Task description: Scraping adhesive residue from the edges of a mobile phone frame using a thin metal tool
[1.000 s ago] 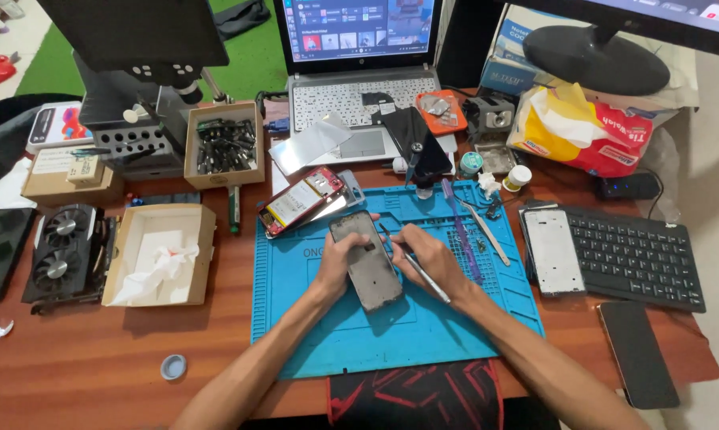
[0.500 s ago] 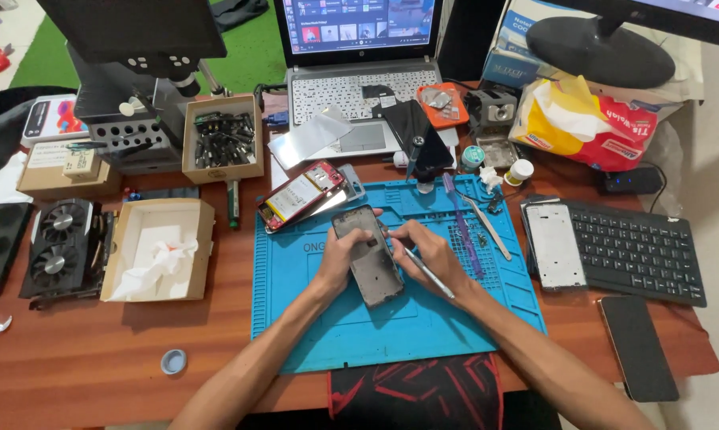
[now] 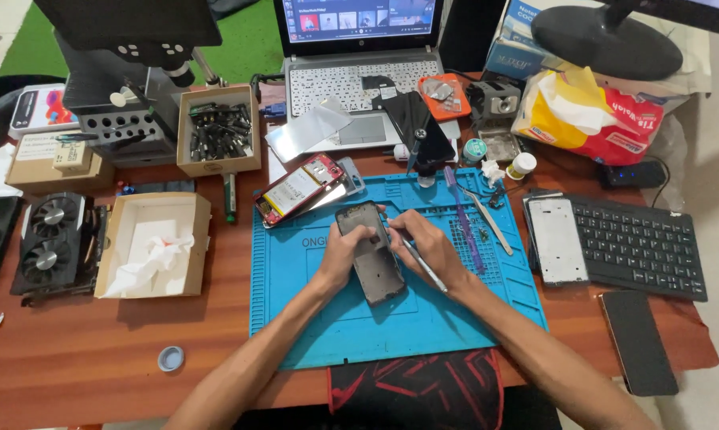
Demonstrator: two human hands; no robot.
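Phone: dark opened handset (image 3: 369,253), flat on blue mat (image 3: 296,318).
Left hand (image 3: 341,256): clasps handset's left edge.
Right hand (image 3: 423,247): pinches thin tool (image 3: 423,267).
Handling: probably light, stiff, fragile; best gripped by side edges.

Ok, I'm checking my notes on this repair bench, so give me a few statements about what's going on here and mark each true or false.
1. The left hand steadies a dark phone on the blue mat. True.
2. The right hand is empty. False: it holds a thin metal tool.
3. A red opened phone lies at the mat's upper left corner. True.
4. The tweezers lie left of the hands. False: they lie to the right, on the mat.
5. The small black keyboard sits on the mat. False: it rests on the wooden desk, right of the mat.
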